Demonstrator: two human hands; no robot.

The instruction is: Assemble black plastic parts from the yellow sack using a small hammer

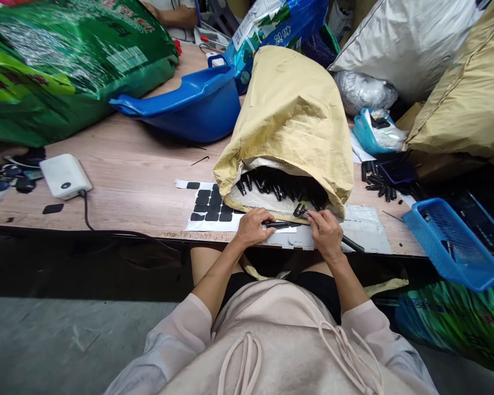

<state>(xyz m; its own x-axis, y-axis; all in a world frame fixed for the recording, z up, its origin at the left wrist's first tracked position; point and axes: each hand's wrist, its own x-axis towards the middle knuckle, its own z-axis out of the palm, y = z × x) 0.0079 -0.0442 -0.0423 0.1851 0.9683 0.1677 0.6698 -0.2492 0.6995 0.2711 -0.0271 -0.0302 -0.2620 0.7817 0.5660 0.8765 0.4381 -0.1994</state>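
My left hand (pixel 253 226) is closed, fingers curled over a thin black rod-like part (pixel 282 224) lying on a white sheet at the table's near edge. My right hand (pixel 326 233) is closed in a pinch on a small black part with a yellowish tip (pixel 299 209), just at the mouth of a tan sack (pixel 290 118) lying on its side. Many similar black parts (pixel 280 189) fill the sack's opening. A sheet of black square stickers (pixel 209 206) lies just left of my left hand.
A blue tub (pixel 189 107) and a green bag (pixel 61 60) stand at the back left. A white box with a cable (pixel 65 175) sits at the left. A blue basket (pixel 453 241) overhangs the right edge, with loose black parts (pixel 379 184) nearby. Another person's arm (pixel 170 13) shows at the top.
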